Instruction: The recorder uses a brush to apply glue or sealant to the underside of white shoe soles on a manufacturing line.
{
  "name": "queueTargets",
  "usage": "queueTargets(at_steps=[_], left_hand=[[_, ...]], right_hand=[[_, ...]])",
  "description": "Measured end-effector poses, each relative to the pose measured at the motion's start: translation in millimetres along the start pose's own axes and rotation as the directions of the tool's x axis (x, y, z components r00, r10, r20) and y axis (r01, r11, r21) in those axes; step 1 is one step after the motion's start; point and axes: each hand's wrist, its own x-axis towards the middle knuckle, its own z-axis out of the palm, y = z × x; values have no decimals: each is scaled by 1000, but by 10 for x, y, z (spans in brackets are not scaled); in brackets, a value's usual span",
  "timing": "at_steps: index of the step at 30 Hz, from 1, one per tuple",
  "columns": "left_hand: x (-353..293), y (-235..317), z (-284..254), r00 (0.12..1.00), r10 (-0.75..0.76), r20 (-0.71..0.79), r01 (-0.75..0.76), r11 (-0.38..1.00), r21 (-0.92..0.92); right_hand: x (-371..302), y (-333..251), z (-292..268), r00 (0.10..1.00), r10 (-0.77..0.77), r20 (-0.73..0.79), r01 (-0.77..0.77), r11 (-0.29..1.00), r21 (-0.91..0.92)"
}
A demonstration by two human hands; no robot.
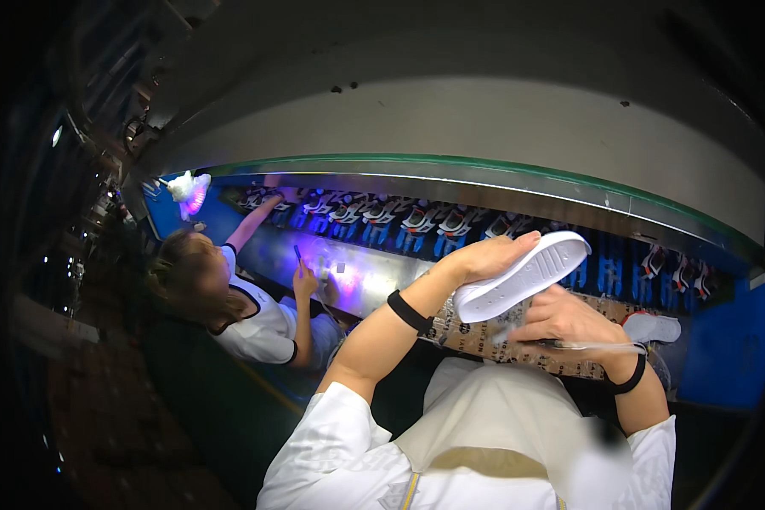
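A white shoe sole, tilted with its ridged, hollow-looking face showing, is gripped by my left hand above the bench. The fingers on its far side are mostly hidden. Just below the sole, my right hand is closed around a slim, pale, stick-like tool. The tool's shaft runs sideways past the wrist, and motion blurs its other end, so its exact kind cannot be made out. Both wrists wear black bands.
Brown printed paper covers the bench before me. A white shoe piece lies at right. Behind runs a row of shoe uppers on blue holders. A grey hood hangs overhead. At left a co-worker holds a pen-like tool in purple light.
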Motion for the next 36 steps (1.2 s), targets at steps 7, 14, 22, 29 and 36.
queueTargets(at_steps=[7, 14, 22, 29, 36], left_hand=[[-31, -147, -49, 998, -65, -25, 64, 997, -31], [-204, -419, -117, 995, -103, 7, 98, 911, -400], [-455, -853, -189, 983, -170, -71, 122, 888, -443], [-767, -2014, -4, 880, 184, -437, -474, 291, -831], [-1286, -3378, 483, 997, 68, 23, 24, -10, -1000]], right_hand=[[-76, 71, 67, 986, 127, -105, -130, 991, -23], [-82, 90, 95, 981, 89, -175, -105, 991, -86], [25, 123, 189, 984, 171, 41, -169, 984, -61], [43, 179, 447, 924, 271, -270, -210, 949, 233], [-53, 266, 869, 581, 785, -217, -526, 565, 636]])
